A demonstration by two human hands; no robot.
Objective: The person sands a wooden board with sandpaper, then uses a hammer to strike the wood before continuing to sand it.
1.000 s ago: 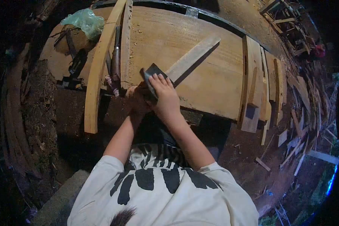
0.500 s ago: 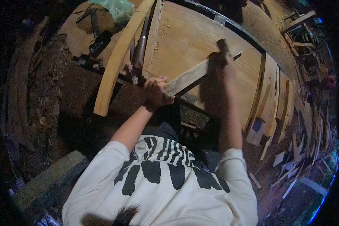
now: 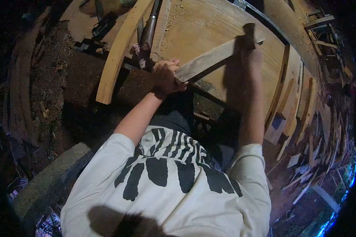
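Observation:
A flat length of wood (image 3: 209, 60) lies slantwise over the wooden worktop (image 3: 197, 25). My left hand (image 3: 165, 77) is closed around its near end at the worktop's edge. Toward the far end, my right hand (image 3: 253, 58) is closed on a dark block-shaped tool (image 3: 249, 34) that rests on the wood or just above it. Shadow and blur hide the fingers and the tool's exact kind. Left of the wood lies a tool with a dark wooden handle (image 3: 147, 33) and a metal shank.
A long curved wooden piece (image 3: 120, 51) overhangs the worktop's left edge. Several shaped wooden pieces (image 3: 290, 94) line its right side. Offcuts (image 3: 312, 158) litter the ground at right. A rough beam (image 3: 51, 179) lies at lower left.
My right hand and the dark tool have moved up and right along the wood, toward its far end. The left hand keeps its hold. The whole view has shifted somewhat.

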